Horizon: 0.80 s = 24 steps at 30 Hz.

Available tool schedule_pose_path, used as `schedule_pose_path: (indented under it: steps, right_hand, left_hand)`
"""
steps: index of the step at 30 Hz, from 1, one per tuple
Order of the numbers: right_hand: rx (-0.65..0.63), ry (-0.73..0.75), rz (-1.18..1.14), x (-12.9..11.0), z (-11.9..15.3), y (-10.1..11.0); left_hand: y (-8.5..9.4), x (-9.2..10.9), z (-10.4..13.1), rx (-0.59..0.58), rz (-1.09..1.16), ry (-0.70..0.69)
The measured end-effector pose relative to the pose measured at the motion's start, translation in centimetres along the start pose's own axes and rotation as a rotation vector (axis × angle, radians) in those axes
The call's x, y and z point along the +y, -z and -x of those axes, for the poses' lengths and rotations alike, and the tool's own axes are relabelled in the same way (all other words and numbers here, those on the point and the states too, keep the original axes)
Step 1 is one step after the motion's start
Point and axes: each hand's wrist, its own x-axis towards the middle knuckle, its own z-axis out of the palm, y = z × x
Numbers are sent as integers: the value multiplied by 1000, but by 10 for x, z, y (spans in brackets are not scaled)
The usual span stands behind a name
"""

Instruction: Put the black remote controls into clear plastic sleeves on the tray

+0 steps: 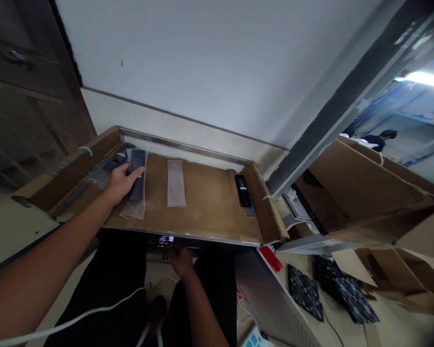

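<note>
Gripping a bagged dark handset at the left of the cardboard-lined desk

Head view: left hand has its fingers clamped on the dark handset, thumb across its upper face, the loose end of the clear bag trailing toward the near edge; cannot tell whether the piece bears on the cardboard. Right hand is low, below that edge, beside a small lit screen; its fingers are blurred, cannot tell if apart or together. A pale flat sleeve lies mid-desk, a black handset near the right cardboard wall. Step in hand, as judged: handling the bagged piece; moving it would call for a hold on the body, not the slack plastic
</note>
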Motion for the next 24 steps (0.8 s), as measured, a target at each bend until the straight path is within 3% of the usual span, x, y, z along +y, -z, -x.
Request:
schedule_pose_path:
  steps: [4, 8, 11, 14, 18, 21, 24]
  right_hand:
    - [-164, 24, -547, -24, 29, 0]
    - [-264, 115, -1024, -50, 69, 6]
    - [-376, 102, -1083, -60, 92, 12]
    - [-558, -5, -1004, -60, 103, 11]
    - [-639, -121, -894, -55, 107, 4]
    - [-674, -136, -865, -54, 108, 3]
    - [-710, -151, -861, -57, 110, 6]
  left_hand:
    - [5, 14, 28, -45, 162, 47]
    - [12, 20, 110, -100, 95, 126]
    - [12, 9, 178, -123, -41, 138]
    - [10, -9, 216, -195, -51, 110]
    - [19, -23, 215, -233, -30, 107]
    - [34, -20, 202, -291, -101, 145]
    - [46, -12, 198, -317, -204, 91]
